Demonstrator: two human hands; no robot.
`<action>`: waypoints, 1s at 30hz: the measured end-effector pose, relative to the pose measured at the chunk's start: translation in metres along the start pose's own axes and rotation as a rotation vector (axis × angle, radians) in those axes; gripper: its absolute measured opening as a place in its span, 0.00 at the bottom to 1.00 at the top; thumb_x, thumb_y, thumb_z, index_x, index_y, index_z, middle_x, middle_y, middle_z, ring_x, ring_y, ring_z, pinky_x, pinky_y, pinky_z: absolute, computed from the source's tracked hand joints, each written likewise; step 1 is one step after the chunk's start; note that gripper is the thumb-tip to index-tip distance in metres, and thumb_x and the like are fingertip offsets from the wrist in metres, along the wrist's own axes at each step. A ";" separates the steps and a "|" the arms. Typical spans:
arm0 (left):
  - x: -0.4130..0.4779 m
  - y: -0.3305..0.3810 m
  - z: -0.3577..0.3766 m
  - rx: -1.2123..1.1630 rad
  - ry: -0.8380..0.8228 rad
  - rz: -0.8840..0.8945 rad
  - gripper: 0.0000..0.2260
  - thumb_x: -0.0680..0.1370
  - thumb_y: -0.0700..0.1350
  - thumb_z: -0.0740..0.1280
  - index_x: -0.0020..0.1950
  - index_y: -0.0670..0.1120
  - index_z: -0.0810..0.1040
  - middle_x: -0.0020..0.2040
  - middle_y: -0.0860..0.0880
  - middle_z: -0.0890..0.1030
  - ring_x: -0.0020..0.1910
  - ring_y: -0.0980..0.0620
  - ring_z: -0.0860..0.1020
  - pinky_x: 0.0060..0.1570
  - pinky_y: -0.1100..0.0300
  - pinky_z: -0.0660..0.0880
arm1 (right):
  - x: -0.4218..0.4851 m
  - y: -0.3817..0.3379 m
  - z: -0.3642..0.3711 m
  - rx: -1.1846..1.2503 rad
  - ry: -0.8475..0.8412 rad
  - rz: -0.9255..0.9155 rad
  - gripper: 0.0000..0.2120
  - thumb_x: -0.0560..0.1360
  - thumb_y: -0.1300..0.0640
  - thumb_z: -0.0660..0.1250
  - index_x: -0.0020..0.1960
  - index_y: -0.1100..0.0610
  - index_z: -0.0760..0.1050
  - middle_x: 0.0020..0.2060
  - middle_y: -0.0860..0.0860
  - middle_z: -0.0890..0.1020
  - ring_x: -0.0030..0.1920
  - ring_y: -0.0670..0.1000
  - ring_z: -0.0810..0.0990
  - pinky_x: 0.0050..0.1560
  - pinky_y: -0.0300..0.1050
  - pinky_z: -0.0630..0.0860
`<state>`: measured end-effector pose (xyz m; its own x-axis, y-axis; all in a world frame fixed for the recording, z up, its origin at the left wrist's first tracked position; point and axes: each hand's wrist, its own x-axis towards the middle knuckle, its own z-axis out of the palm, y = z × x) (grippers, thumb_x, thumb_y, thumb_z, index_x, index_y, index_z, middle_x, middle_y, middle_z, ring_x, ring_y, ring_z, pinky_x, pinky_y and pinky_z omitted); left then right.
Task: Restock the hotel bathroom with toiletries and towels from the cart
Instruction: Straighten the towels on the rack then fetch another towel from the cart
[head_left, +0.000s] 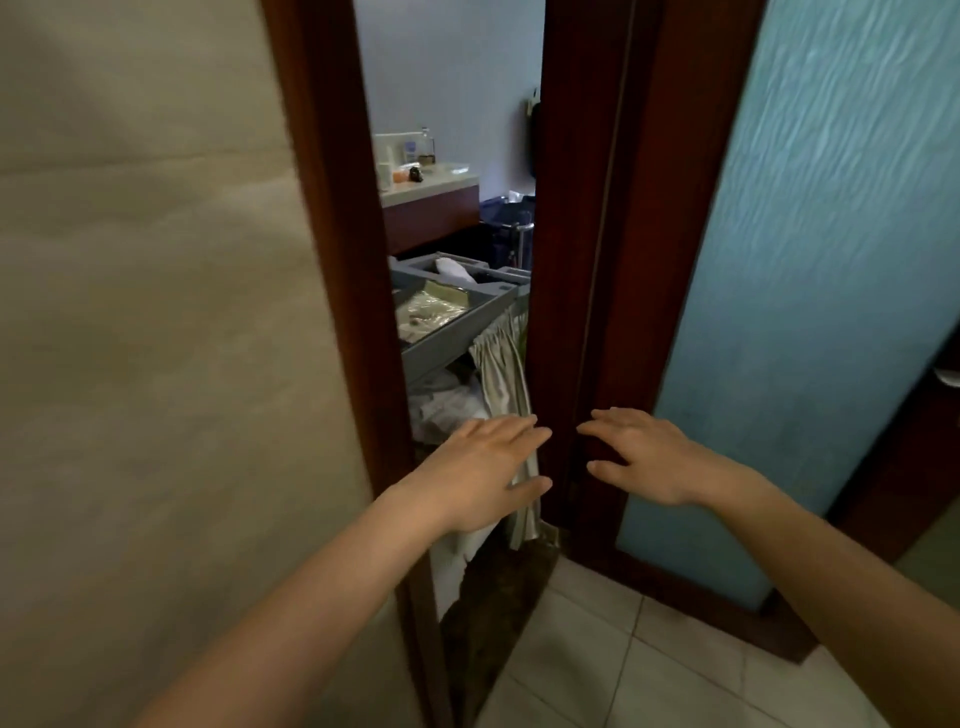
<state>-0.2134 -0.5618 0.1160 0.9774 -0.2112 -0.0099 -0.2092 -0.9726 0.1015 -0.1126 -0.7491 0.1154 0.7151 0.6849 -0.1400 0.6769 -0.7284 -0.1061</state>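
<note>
Head: cart (460, 340) beyond barely-ajar door (831, 260)

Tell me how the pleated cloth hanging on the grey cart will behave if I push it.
The pleated cloth is probably floppy: it hangs in soft folds from the grey cart. Pushed, it would likely swing aside, not resist. It looks thin, so probably light.

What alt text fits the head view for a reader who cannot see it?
An open left hand and right hand reach toward the narrow gap beside a wooden door with a frosted blue panel. Through the gap stands a grey housekeeping cart with wrapped supplies in its top tray, a counter with bottles beyond.
</note>
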 end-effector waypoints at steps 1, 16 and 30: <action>0.019 -0.002 0.003 -0.011 0.003 -0.011 0.28 0.81 0.59 0.51 0.77 0.51 0.48 0.78 0.51 0.49 0.76 0.54 0.47 0.72 0.57 0.44 | 0.012 0.015 -0.001 -0.007 0.001 0.001 0.27 0.79 0.44 0.56 0.76 0.49 0.54 0.76 0.52 0.54 0.76 0.52 0.50 0.75 0.51 0.51; 0.246 -0.061 0.052 -0.039 -0.006 -0.118 0.27 0.81 0.57 0.51 0.77 0.49 0.50 0.78 0.49 0.51 0.76 0.52 0.48 0.73 0.52 0.46 | 0.185 0.148 0.009 -0.012 -0.055 0.073 0.28 0.80 0.45 0.55 0.76 0.49 0.52 0.77 0.50 0.53 0.76 0.52 0.49 0.73 0.50 0.50; 0.401 -0.164 0.051 0.014 -0.008 -0.210 0.27 0.81 0.57 0.53 0.77 0.49 0.52 0.77 0.48 0.53 0.76 0.50 0.50 0.74 0.48 0.48 | 0.364 0.211 -0.009 0.099 -0.070 0.027 0.26 0.80 0.48 0.56 0.76 0.51 0.54 0.76 0.51 0.55 0.76 0.52 0.52 0.73 0.52 0.54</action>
<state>0.2114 -0.4923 0.0444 0.9993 -0.0046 -0.0368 -0.0015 -0.9966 0.0823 0.2918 -0.6531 0.0510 0.7163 0.6649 -0.2118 0.6348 -0.7469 -0.1977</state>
